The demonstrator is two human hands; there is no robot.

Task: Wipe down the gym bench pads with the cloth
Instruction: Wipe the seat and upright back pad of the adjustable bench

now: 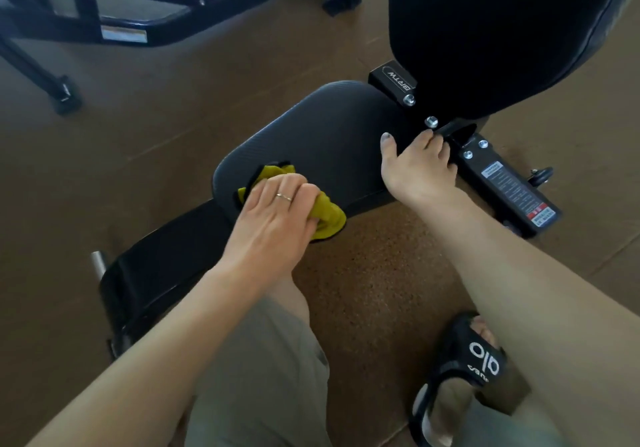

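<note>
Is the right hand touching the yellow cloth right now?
Apart. In the head view, the right hand rests on the seat pad's far edge, with bare pad between it and the yellow cloth, which the left hand grips.

I see the crumpled yellow-green cloth with dark edging bunched at the near edge of the black textured seat pad; the smooth black back pad rises tilted beyond.

Bare forearms, shorts and a slide sandal
The left hand is wearing a thin ring; khaki shorts are showing beside the black slide sandal bearing white markings.
</note>
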